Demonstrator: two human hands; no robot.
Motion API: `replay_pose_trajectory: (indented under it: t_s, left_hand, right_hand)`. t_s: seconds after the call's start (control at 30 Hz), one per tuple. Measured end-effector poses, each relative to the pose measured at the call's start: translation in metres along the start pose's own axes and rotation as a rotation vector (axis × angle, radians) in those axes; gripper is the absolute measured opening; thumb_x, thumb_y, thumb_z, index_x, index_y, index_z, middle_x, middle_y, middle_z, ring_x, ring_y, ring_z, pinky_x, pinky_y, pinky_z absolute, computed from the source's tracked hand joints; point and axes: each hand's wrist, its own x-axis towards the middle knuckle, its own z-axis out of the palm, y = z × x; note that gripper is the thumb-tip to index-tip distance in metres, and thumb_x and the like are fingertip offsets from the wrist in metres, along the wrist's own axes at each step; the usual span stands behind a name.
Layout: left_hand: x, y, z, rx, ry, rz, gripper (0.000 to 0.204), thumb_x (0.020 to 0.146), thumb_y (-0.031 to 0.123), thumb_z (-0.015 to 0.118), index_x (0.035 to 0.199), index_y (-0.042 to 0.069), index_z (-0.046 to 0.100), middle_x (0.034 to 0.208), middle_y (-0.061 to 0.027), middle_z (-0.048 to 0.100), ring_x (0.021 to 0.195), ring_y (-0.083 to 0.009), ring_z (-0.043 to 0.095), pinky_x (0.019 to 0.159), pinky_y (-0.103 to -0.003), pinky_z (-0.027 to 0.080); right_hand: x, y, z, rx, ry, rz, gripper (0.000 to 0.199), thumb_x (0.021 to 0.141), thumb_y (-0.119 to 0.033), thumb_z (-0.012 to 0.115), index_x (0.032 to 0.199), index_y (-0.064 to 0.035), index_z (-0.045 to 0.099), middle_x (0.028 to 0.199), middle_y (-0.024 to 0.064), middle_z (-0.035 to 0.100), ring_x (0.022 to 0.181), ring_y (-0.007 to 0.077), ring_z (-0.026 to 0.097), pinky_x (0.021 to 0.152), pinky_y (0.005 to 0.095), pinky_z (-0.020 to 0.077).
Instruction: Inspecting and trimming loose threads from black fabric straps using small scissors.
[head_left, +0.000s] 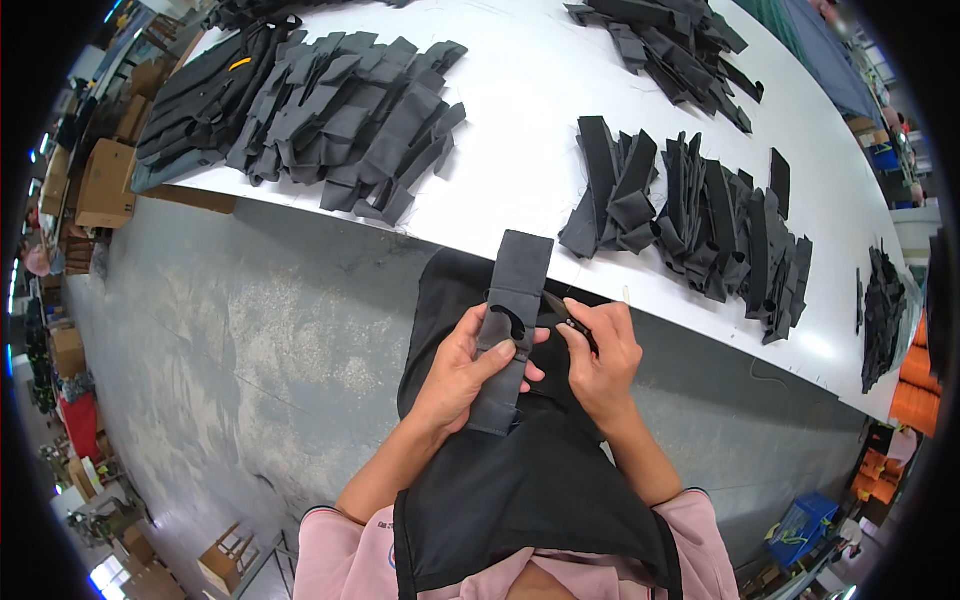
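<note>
In the head view, my left hand [465,365] holds a dark grey fabric strip [522,262] with the thumb pressed on its front and fingertips showing past its right edge. The strip stands lengthwise in front of me, its upper end overlapping the near edge of the white counter [510,130], its lower part over my black apron [530,500]. A curved black piece [510,322] shows on it just above my thumb. My right hand [605,355] is closed around a small dark tool [578,328], its tip just beside the strip's right edge; I cannot tell whether they touch. On the counter lie a left heap of grey strips [345,115], beside a black bag [205,105], and a right heap of dark strips [715,220].
</note>
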Motion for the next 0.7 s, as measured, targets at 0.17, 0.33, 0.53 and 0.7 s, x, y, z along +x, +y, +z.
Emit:
replay_pose_trajectory:
  t_s: [0.17, 0.33, 0.53, 0.7]
  left_hand:
    - [-0.001, -0.001, 0.001, 0.022, 0.013, -0.002, 0.043, 0.092, 0.008, 0.053, 0.131, 0.004, 0.035, 0.117, -0.0176, 0.059, 0.082, -0.0206, 0.066, 0.069, -0.029, 0.055]
    - [-0.001, -0.002, 0.001, 0.022, 0.030, 0.007, 0.049, 0.092, 0.006, 0.053, 0.136, 0.005, 0.031, 0.116, -0.0170, 0.059, 0.081, -0.0204, 0.066, 0.069, -0.029, 0.055]
    - [-0.001, -0.008, 0.002, 0.101, 0.047, 0.100, 0.055, 0.091, 0.003, 0.052, 0.140, 0.005, 0.027, 0.111, -0.0147, 0.060, 0.081, -0.0195, 0.066, 0.068, -0.028, 0.053]
    - [-0.002, -0.016, -0.001, 0.336, 0.107, 0.162, 0.053, 0.090, 0.004, 0.052, 0.139, 0.004, 0.030, 0.107, -0.0111, 0.061, 0.080, -0.0156, 0.066, 0.068, -0.026, 0.052]
  right_hand:
    - [0.002, 0.001, -0.002, 0.087, -0.107, 0.104, 0.030, 0.070, 0.004, 0.069, 0.099, -0.0036, 0.066, 0.078, 0.0082, 0.053, 0.064, 0.0197, 0.054, 0.051, 0.0293, 0.0435]
    - [0.006, -0.005, -0.005, 0.080, -0.023, 0.004, 0.033, 0.070, 0.005, 0.069, 0.101, -0.0041, 0.065, 0.080, 0.0070, 0.052, 0.060, 0.0168, 0.054, 0.050, 0.0282, 0.0433]
    - [0.008, -0.010, -0.001, 0.054, -0.155, -0.057, 0.038, 0.069, 0.004, 0.069, 0.105, -0.0039, 0.063, 0.087, 0.0092, 0.052, 0.058, 0.0189, 0.057, 0.050, 0.0284, 0.0460]
    - [0.018, -0.010, -0.001, -0.024, -0.219, -0.201, 0.038, 0.067, 0.003, 0.067, 0.105, -0.0025, 0.062, 0.084, 0.0092, 0.052, 0.059, 0.0206, 0.057, 0.050, 0.0298, 0.0463]
